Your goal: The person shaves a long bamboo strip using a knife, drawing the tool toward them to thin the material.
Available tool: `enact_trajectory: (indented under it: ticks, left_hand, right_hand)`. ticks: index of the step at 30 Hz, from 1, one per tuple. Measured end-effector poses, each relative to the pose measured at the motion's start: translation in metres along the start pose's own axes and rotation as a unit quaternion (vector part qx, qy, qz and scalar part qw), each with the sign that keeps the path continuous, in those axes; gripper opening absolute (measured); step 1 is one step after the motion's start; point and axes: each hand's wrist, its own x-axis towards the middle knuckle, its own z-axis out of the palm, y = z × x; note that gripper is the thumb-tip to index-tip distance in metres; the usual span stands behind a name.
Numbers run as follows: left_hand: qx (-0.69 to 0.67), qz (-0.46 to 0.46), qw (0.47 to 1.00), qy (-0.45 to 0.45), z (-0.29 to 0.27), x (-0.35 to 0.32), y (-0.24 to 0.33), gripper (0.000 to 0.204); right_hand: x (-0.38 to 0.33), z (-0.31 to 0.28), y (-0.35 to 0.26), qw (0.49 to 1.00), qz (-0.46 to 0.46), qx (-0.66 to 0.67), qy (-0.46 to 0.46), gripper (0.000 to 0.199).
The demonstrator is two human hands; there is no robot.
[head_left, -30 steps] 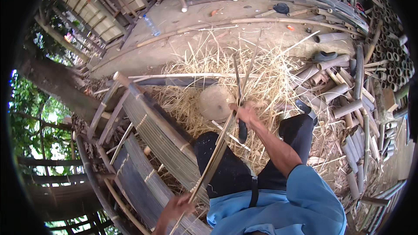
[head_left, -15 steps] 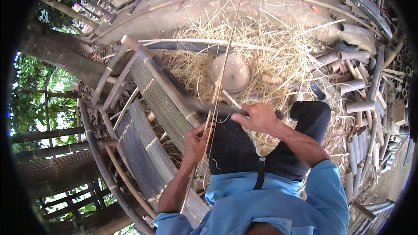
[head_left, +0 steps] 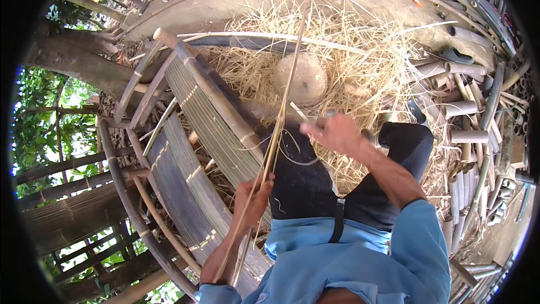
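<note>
Across the lap, the left hand (head_left: 254, 200) grips long thin pale bamboo strips (head_left: 279, 124); the right hand (head_left: 333, 133) (blurred) seems closed on them. Straw-coloured shavings (head_left: 360, 62) abound, uncut bamboo tubes (head_left: 461, 112) remain.

No packages, labels, signs or screens are visible in this view; nothing here bears print or a display.
</note>
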Motion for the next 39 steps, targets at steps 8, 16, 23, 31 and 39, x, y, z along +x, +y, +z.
enact_trajectory:
  ticks: [8,16,23,31,39]
  left_hand:
    - [-0.028,-0.002,1.0,-0.01,-0.013,-0.038,-0.061,0.023]
    - [0.033,-0.077,0.996,0.028,-0.028,-0.127,-0.093,0.026]
    - [-0.076,-0.068,0.994,0.027,-0.024,-0.179,-0.184,0.023]
    - [-0.124,-0.062,0.99,0.012,0.019,-0.053,-0.055,0.038]
    - [-0.165,-0.006,0.985,-0.045,0.029,-0.019,-0.055,0.04]
  right_hand:
    - [0.001,0.008,0.01,0.999,0.037,0.004,0.015,0.084]
    - [0.055,-0.003,0.085,0.996,0.037,-0.043,0.066,0.092]
    - [0.09,-0.059,0.282,0.806,0.037,-0.508,0.3,0.044]
    - [-0.01,0.018,0.032,0.986,0.071,0.143,0.056,0.072]
    - [-0.066,0.053,-0.01,0.993,-0.076,0.078,-0.04,0.064]
